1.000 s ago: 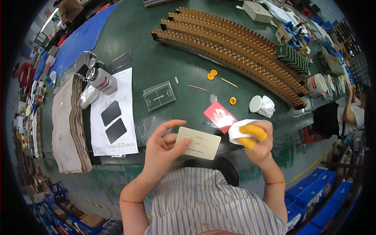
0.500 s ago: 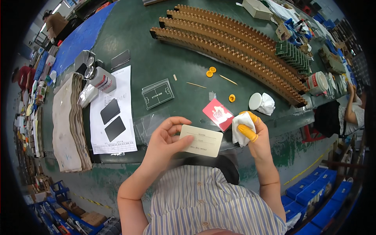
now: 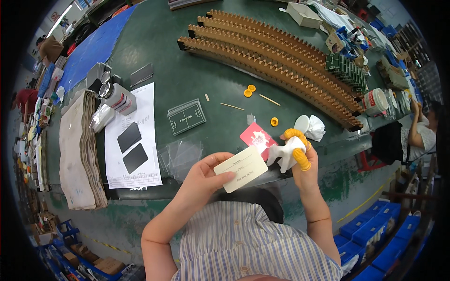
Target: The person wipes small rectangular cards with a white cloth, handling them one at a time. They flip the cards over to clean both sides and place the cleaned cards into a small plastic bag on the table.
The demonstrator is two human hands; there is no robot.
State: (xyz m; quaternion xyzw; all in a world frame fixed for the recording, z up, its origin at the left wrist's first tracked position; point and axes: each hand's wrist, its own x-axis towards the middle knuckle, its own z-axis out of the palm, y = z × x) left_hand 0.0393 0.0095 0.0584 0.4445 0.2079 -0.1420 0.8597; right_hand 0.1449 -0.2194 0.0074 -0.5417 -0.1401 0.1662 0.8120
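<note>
Since a second ago I see the right hand (image 3: 300, 157) has drawn slightly away from the card, leaving a gap. Over the near edge of the green table (image 3: 187, 56), the left hand (image 3: 206, 175) pinches the cream card (image 3: 240, 168) by its left end, thumb on top; its long axis runs left to right, far end tilted up toward the right hand. Right fingers (image 3: 301, 159), wearing yellow cots, are closed round a white cloth (image 3: 281, 154).

factory assembly workshop: long green workbench (image 3: 187, 56), slotted wooden racks (image 3: 281, 70), blue parts bins (image 3: 370, 229)
</note>
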